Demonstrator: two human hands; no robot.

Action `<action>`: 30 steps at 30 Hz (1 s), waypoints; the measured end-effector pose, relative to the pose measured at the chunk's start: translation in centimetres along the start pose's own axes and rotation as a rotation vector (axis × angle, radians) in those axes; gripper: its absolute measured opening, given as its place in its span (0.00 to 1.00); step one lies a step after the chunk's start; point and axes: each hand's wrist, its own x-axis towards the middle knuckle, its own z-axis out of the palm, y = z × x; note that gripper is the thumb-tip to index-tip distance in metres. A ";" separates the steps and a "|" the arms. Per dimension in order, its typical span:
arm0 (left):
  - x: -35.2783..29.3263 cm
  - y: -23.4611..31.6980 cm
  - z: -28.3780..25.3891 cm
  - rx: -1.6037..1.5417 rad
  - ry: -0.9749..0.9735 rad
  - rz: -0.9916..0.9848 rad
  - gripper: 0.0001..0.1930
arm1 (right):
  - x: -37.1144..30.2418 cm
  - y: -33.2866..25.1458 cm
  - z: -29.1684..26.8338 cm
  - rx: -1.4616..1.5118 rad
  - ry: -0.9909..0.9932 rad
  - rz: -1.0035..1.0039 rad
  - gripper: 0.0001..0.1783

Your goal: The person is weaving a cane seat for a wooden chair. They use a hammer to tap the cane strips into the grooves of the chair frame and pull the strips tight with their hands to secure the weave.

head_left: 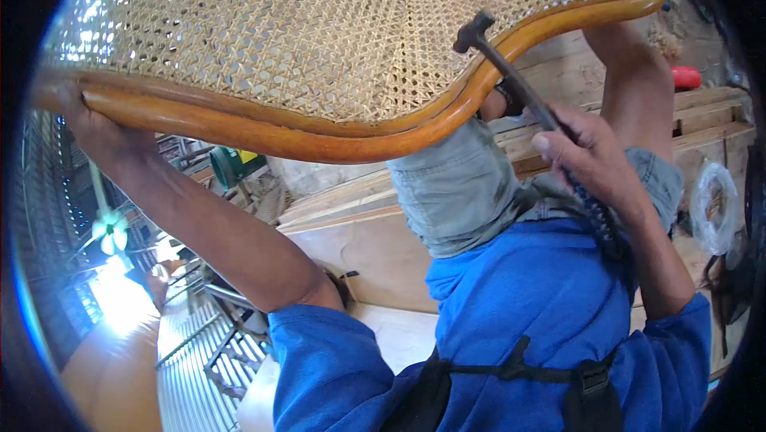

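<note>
A wooden frame [319, 138] with a curved, varnished orange-brown rim spans the upper part of the head view. Woven cane mesh [287, 25] fills it, and a pale line runs along the groove at its right side. My left hand [100, 125] grips the rim at the far left; its fingers are partly hidden by the wood. In my right hand [586, 149] is a hammer [523, 89], held by its dark handle, the thumb laid along it. The hammer's head is over the cane, close to the inner edge of the rim.
Stacked wooden boards [343, 209] lie beyond my knees. A coil of clear tubing or cord [712, 207] hangs at the right, with a red object [686, 77] above it. A dark green machine part [227, 167] and a pale green fan [110, 231] show at the left.
</note>
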 end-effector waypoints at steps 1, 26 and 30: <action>-0.1 0.3 0.0 0.006 0.011 0.005 0.34 | -0.2 -0.4 0.2 -0.015 0.018 -0.019 0.18; -0.8 1.0 1.1 0.147 0.064 0.084 0.26 | 1.2 0.8 2.3 -0.373 0.067 -0.208 0.15; -0.9 0.9 1.3 0.213 0.087 0.090 0.27 | 1.0 0.3 2.0 -0.324 0.086 -0.197 0.15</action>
